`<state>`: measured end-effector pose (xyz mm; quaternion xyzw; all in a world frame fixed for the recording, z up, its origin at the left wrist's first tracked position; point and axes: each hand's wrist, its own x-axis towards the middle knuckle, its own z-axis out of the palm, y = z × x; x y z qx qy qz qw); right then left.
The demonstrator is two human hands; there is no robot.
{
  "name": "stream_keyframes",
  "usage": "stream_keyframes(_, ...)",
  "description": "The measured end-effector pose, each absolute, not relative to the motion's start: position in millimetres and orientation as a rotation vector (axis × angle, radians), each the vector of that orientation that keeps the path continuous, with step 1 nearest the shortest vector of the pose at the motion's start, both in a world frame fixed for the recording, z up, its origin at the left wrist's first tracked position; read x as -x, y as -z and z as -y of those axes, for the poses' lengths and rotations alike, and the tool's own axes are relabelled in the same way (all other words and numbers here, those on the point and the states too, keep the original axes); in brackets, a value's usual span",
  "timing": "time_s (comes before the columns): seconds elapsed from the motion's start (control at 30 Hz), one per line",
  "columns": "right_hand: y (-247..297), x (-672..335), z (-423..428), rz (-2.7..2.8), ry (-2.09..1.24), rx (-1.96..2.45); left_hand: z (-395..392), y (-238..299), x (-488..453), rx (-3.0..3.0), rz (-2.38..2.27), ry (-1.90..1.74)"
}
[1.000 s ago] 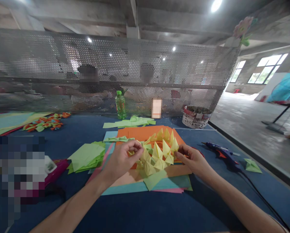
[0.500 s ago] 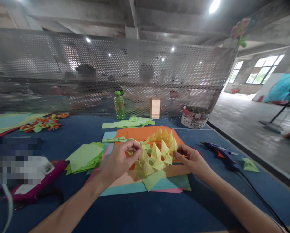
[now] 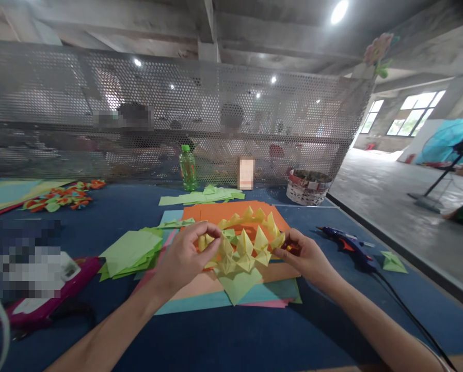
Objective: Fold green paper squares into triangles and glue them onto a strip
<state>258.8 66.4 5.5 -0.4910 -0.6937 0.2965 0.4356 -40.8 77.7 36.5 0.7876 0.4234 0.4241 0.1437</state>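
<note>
A ring of folded yellow paper, shaped like a crown with pointed tips, is held over a stack of coloured sheets. At its left side my left hand is closed, thumb and forefinger pinching the edge. My right hand grips the ring's right side between thumb and fingers; its other fingers curl partly out of sight. Under the ring lie an orange sheet and a light green piece. A small green folded bit shows inside the ring.
A glue gun with a black cord lies right of my right hand, near a green folded piece. Green sheets and a magenta device are on the left. A bottle and a woven basket stand by the perforated screen.
The yellow ring has tilted and sits a little lower, so its opening shows wider. Both hands keep hold of its sides. The whole view has shifted slightly.
</note>
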Motion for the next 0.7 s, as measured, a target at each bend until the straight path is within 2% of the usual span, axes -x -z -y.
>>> stream_keyframes(0.43,-7,-253,-57,1.933,-0.438,1.199,-78,-36,41,-2.541,-1.221,-1.252)
stream_keyframes(0.7,-11,-254,-50,2.064,-0.069,0.912,-74,-41,39,-2.665,-1.131,-1.327)
